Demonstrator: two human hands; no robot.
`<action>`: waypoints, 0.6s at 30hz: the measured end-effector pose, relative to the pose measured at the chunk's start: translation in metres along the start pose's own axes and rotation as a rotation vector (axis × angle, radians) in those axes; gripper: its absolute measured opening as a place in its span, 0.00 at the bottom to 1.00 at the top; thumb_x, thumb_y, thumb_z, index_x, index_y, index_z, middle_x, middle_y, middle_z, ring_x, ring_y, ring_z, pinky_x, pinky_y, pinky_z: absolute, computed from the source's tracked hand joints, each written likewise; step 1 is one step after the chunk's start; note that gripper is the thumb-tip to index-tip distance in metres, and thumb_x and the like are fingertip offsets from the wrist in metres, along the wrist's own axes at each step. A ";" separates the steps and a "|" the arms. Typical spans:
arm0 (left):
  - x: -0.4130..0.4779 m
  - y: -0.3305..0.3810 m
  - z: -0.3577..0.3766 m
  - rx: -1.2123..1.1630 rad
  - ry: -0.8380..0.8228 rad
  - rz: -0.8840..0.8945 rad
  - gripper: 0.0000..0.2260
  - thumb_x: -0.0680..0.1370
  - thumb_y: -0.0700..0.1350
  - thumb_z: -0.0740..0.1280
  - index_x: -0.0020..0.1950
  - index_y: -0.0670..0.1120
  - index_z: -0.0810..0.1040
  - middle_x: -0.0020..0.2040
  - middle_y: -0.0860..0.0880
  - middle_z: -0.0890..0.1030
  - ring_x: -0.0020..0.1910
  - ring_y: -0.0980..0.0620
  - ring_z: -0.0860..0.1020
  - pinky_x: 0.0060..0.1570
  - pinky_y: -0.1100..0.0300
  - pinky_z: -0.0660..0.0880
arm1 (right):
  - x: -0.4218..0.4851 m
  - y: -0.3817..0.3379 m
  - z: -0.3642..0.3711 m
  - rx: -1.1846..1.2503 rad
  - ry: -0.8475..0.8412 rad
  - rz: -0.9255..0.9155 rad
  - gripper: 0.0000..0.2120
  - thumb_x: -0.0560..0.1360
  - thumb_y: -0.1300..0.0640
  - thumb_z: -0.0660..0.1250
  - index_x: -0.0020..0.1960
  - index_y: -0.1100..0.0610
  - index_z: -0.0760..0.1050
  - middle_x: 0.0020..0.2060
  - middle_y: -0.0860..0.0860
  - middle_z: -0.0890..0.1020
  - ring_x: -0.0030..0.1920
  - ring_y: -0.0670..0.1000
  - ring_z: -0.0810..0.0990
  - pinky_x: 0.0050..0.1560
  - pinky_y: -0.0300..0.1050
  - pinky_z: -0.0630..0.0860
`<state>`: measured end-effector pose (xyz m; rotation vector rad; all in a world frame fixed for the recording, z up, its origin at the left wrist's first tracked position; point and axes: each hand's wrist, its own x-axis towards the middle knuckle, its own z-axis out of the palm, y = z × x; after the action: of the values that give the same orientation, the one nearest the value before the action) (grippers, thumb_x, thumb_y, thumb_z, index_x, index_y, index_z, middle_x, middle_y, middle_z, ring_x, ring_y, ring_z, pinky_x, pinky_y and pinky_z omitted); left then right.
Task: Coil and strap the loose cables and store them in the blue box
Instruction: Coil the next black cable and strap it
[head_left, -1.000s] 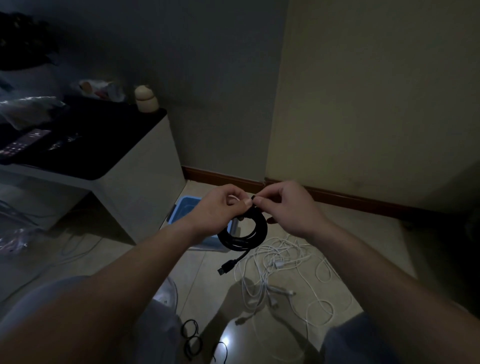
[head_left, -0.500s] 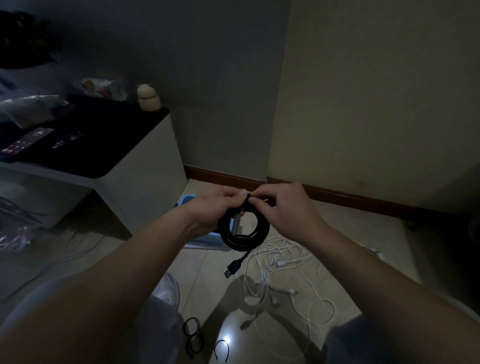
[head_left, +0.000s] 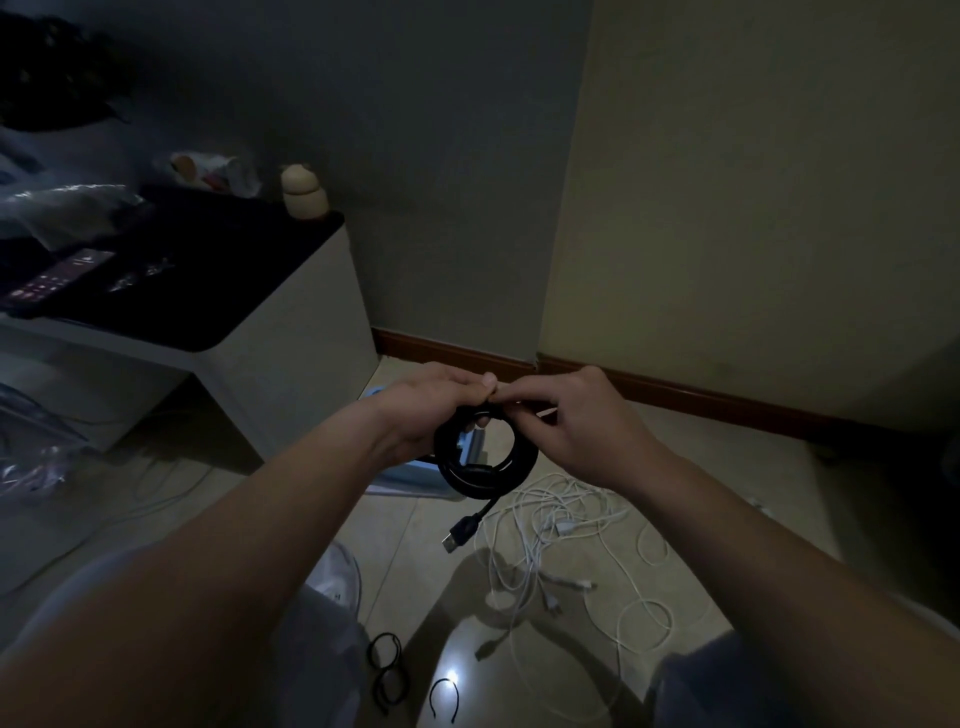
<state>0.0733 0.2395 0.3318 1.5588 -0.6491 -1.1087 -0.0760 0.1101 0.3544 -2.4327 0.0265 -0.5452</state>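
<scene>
The coiled black cable (head_left: 485, 465) was gripped at its top by the left hand (head_left: 423, 410) and pinched there by the right hand (head_left: 576, 421). The blue box (head_left: 410, 475) was partly hidden behind it on the floor, with white cables (head_left: 561, 525) strewn to the right.

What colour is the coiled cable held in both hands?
Black; the coiled cable shows best in the head view.

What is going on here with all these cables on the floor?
A person holds a coiled black cable in the air with both hands. The left hand grips its side; the right hand pinches its top, perhaps to fasten it. Tangled white cables lie on the floor, the blue box behind the coil.
</scene>
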 end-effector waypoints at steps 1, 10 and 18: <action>0.001 0.000 0.000 -0.003 0.011 0.002 0.18 0.83 0.44 0.62 0.39 0.51 0.88 0.35 0.53 0.83 0.34 0.59 0.76 0.37 0.67 0.74 | 0.000 0.001 0.000 0.012 0.004 0.005 0.12 0.77 0.63 0.70 0.57 0.53 0.85 0.49 0.45 0.87 0.49 0.40 0.84 0.48 0.28 0.77; 0.005 -0.005 0.003 -0.008 0.083 -0.049 0.11 0.81 0.45 0.66 0.44 0.47 0.88 0.42 0.46 0.84 0.48 0.46 0.78 0.54 0.51 0.74 | 0.004 0.006 0.008 0.173 0.056 0.178 0.03 0.76 0.55 0.73 0.46 0.49 0.86 0.37 0.34 0.84 0.42 0.36 0.82 0.42 0.27 0.73; 0.011 -0.007 0.003 0.043 0.104 -0.044 0.10 0.80 0.43 0.67 0.44 0.49 0.88 0.45 0.47 0.86 0.48 0.49 0.81 0.50 0.56 0.76 | 0.011 0.018 0.012 0.501 0.024 0.396 0.07 0.69 0.64 0.79 0.40 0.54 0.85 0.39 0.49 0.87 0.42 0.48 0.86 0.44 0.42 0.81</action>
<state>0.0739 0.2310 0.3219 1.6627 -0.5740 -1.0448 -0.0592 0.1012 0.3391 -1.8662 0.3343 -0.3480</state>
